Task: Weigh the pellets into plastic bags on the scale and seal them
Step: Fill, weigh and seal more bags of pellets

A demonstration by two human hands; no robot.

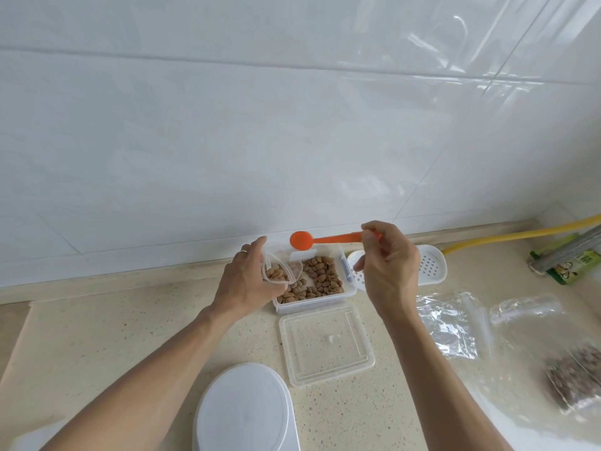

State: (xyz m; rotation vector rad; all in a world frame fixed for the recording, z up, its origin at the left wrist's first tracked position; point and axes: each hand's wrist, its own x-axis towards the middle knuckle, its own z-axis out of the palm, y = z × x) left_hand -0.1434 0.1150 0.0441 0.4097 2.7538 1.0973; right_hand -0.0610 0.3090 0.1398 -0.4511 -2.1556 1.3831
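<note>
Our left hand (248,278) pinches open a small plastic bag (279,271); our right hand (388,268) pinches an orange spoon (325,238), handle pointing leftward, bowl just beyond the bag.

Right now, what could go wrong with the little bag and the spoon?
The small bag is held open in the left hand above the open pellet box; if it tips, pellets may spill. The orange spoon, pinched at the handle's end by the right hand, could wobble. The bag isn't on the scale, so it's unweighed.
</note>
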